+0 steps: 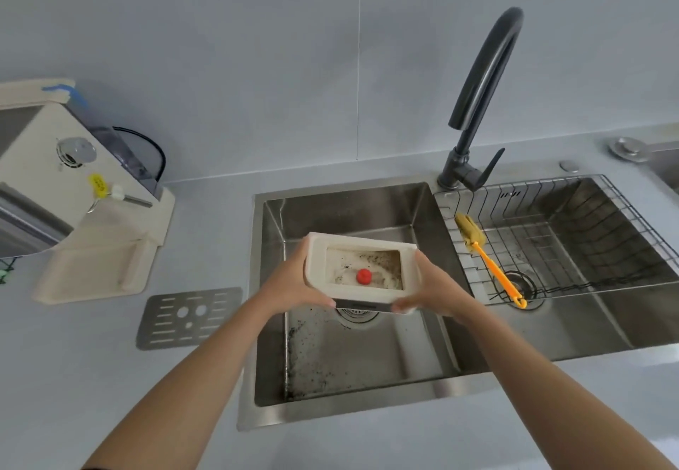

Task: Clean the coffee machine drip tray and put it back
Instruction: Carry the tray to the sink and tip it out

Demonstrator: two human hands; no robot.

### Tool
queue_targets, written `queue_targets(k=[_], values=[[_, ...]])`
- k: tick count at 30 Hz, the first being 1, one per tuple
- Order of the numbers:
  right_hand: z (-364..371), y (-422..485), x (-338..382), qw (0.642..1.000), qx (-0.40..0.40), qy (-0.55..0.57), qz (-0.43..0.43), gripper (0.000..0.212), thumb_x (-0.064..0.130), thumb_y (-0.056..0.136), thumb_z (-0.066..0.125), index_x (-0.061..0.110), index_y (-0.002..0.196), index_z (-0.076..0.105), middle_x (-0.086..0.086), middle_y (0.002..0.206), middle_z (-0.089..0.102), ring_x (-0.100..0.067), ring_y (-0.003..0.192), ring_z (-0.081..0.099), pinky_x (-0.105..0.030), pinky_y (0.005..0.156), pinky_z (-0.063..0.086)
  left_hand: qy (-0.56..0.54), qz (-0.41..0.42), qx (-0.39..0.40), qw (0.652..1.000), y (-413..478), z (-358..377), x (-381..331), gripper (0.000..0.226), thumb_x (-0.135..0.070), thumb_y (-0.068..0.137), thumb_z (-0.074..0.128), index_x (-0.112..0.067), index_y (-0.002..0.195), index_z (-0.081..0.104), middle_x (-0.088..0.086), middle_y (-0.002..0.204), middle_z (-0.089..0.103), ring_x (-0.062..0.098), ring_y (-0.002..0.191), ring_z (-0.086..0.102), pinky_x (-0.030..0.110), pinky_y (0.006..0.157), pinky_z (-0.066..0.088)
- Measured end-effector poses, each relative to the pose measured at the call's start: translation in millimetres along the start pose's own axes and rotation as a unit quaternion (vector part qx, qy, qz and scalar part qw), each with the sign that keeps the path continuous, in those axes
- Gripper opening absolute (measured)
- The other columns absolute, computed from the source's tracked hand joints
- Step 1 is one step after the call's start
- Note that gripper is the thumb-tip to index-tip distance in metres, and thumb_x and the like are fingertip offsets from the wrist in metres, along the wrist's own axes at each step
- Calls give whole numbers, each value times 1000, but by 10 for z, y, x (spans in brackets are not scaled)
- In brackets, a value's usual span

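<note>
I hold the cream drip tray (319, 267) over the left sink basin (367, 352), tilted slightly. My left hand (294, 286) grips its left side and my right hand (431, 287) grips its right side. Inside the tray lie dark coffee specks and a red float (364, 276). The cream coffee machine (55, 183) stands at the far left of the counter, its tray slot empty. The tray's metal grate (189, 317) lies flat on the counter left of the sink.
A dark curved faucet (481, 102) rises behind the divider between the basins. The right basin holds a wire rack (551, 234) with an orange-handled yellow brush (488, 256). Coffee grounds speckle the left basin floor near the drain (358, 313).
</note>
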State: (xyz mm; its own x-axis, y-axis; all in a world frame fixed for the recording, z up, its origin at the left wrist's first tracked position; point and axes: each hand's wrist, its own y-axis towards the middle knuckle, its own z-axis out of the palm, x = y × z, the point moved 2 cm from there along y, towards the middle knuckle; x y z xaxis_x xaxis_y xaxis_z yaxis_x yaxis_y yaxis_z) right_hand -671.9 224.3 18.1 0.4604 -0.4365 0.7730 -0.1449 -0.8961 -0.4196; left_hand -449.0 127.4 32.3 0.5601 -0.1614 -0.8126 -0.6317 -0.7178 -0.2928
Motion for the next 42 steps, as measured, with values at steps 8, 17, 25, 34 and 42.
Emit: queue_targets(k=[8, 17, 25, 34, 42], values=[[69, 71, -34, 998, 28, 53, -1, 82, 12, 54, 83, 22, 123, 41, 8, 106, 58, -12, 100, 56, -30, 85, 49, 18, -34, 4, 999, 79, -87, 19, 100, -19, 58, 82, -37, 137, 23, -17, 117, 48, 8, 111, 46, 16, 74, 44], [161, 136, -96, 990, 63, 126, 28, 59, 11, 58, 81, 34, 101, 49, 14, 94, 58, -3, 89, 53, -16, 67, 42, 53, -72, 45, 995, 225, -176, -28, 87, -18, 63, 80, -28, 135, 33, -5, 126, 51, 16, 116, 46, 31, 87, 51], [300, 199, -256, 967, 74, 221, 103, 46, 12, 61, 81, 4, 102, 62, -11, 106, 66, -26, 99, 61, -38, 88, 51, 105, -85, 63, 989, 431, -301, -129, 82, -25, 65, 79, -21, 135, 37, -6, 122, 51, 15, 116, 46, 29, 88, 48], [453, 205, -269, 905, 108, 393, 123, 12, 3, 75, 70, -2, 83, 62, -9, 84, 67, -18, 74, 65, -21, 65, 54, 143, -83, 40, 985, 713, -397, -340, 90, -31, 62, 79, -17, 139, 35, 2, 138, 45, 16, 120, 41, 30, 97, 34], [583, 180, -183, 836, 117, 519, 131, 6, 5, 81, 63, 0, 81, 66, -5, 76, 70, -16, 76, 63, -20, 65, 54, 144, -91, 44, 984, 895, -414, -533, 90, -35, 66, 77, -20, 142, 31, 4, 142, 43, 22, 123, 46, 38, 105, 38]])
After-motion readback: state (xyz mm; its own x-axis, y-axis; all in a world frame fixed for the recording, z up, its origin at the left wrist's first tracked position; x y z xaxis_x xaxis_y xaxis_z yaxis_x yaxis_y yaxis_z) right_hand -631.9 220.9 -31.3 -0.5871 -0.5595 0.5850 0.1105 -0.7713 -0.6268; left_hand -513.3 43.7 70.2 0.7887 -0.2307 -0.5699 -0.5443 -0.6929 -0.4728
